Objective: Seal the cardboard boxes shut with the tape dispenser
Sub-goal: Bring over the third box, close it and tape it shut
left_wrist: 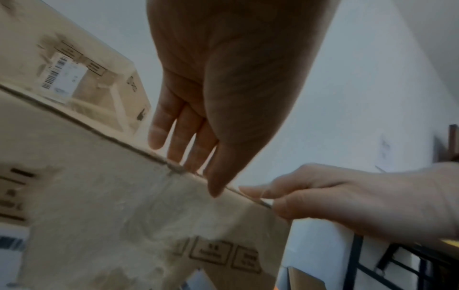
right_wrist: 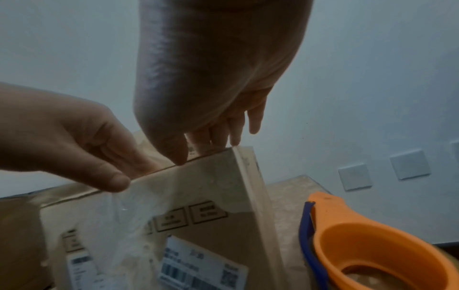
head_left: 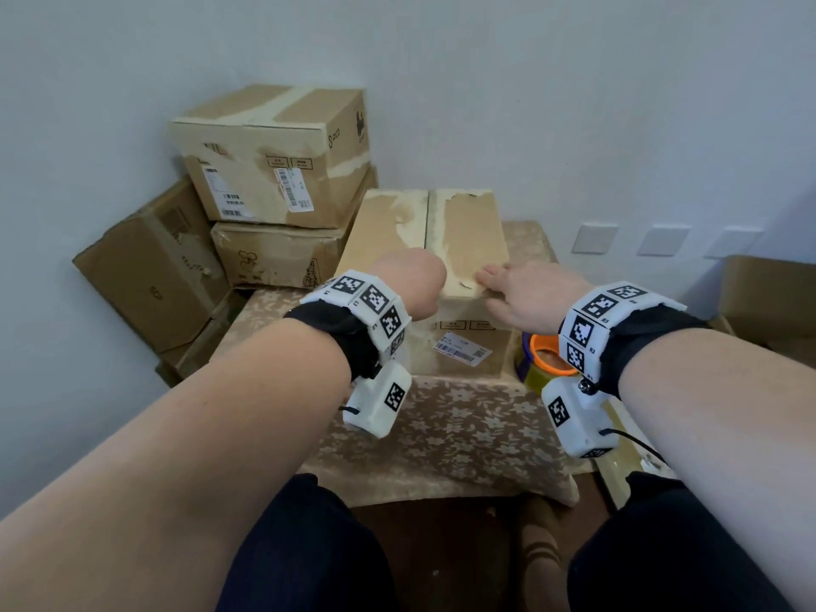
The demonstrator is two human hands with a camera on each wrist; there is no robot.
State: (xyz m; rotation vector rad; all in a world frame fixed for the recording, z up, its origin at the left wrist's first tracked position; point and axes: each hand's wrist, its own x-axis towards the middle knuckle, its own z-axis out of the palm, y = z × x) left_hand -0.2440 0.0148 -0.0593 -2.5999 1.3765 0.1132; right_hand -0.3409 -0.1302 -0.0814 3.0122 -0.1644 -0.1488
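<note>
A cardboard box (head_left: 459, 240) (left_wrist: 99, 206) (right_wrist: 211, 186) with closed top flaps stands on the cloth-covered table (head_left: 441, 426). My left hand (head_left: 410, 280) (left_wrist: 196, 168) rests on its near top edge, fingers straight on the top and thumb at the edge. My right hand (head_left: 521, 293) (right_wrist: 201, 149) lies flat on the top just to the right, thumb at the same edge. Clear tape shines on the front face below. The orange and blue tape dispenser (head_left: 547, 351) (right_wrist: 372, 245) lies on the table right of the box, under my right wrist.
Two taped boxes (head_left: 273, 156) are stacked at the back left against the wall, with a flattened box (head_left: 150, 267) leaning beside them. An open box (head_left: 768, 298) stands at the far right. My knees are under the table's near edge.
</note>
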